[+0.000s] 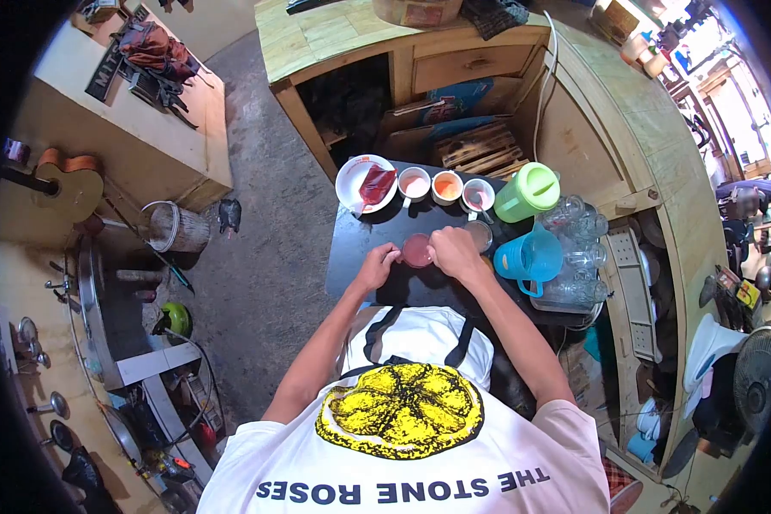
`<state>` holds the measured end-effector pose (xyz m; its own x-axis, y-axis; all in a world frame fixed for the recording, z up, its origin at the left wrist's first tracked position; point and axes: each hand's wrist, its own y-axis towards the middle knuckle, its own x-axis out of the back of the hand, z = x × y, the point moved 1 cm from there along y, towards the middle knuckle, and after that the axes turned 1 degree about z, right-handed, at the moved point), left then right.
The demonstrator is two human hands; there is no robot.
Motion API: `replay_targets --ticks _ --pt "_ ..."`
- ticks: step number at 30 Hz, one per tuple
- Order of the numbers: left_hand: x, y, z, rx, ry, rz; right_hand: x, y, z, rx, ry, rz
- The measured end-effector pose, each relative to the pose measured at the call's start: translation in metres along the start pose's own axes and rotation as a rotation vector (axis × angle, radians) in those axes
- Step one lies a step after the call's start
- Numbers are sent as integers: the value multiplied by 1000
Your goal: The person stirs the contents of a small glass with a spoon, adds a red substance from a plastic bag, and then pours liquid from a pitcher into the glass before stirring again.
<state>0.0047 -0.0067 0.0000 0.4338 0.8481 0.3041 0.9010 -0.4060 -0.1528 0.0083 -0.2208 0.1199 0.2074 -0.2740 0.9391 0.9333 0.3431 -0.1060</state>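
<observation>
A round container with pinkish-red contents (417,250) stands on the dark table between my hands. My left hand (379,264) is closed in a pinch close to its left side; whatever lies between the fingertips is too small to name. Closed at the container's right rim is my right hand (454,254), its fingertips partly hidden. Just behind that hand sits a clear glass (479,235). A white bowl (348,187) with a dark red packet (376,184) stands farther back, beside a cup with pale pink contents (414,185), a cup with orange contents (446,187) and a cup with a spoon (477,197).
To the right stand a green lidded pitcher (527,192), a blue measuring jug (522,257) and several clear glass jars (578,253). The black table (349,244) backs onto a wooden counter (351,43). A white bucket (178,227) and a guitar (68,188) are at the left.
</observation>
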Motion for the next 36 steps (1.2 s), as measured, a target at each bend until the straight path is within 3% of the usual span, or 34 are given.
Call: replay_targets --ticks 2,5,11,14,17,20,23,26,29,36 --pt "1 0 -1 -4 -8 6 -3 -2 -2 106 79 -14" --pt "1 1 1 -2 -3 13 -1 0 4 30 100 -162" --pt "1 0 -2 18 -11 3 -7 -2 -5 50 41 -103" --pt "1 -1 -4 12 6 0 0 2 -1 44 195 -82" --pt "1 0 -2 14 10 -3 9 4 3 -36 96 -168" --pt "3 -2 -11 30 9 12 4 2 3 -53 -49 -44" --pt "1 0 -4 7 6 1 1 -1 2 69 85 -4" --pt "0 0 -3 7 2 -4 2 3 6 16 144 -146" --pt "0 1 3 -19 -11 -5 5 3 7 28 -5 -160" --pt "1 1 0 -16 -11 2 -1 -2 2 117 60 -121"
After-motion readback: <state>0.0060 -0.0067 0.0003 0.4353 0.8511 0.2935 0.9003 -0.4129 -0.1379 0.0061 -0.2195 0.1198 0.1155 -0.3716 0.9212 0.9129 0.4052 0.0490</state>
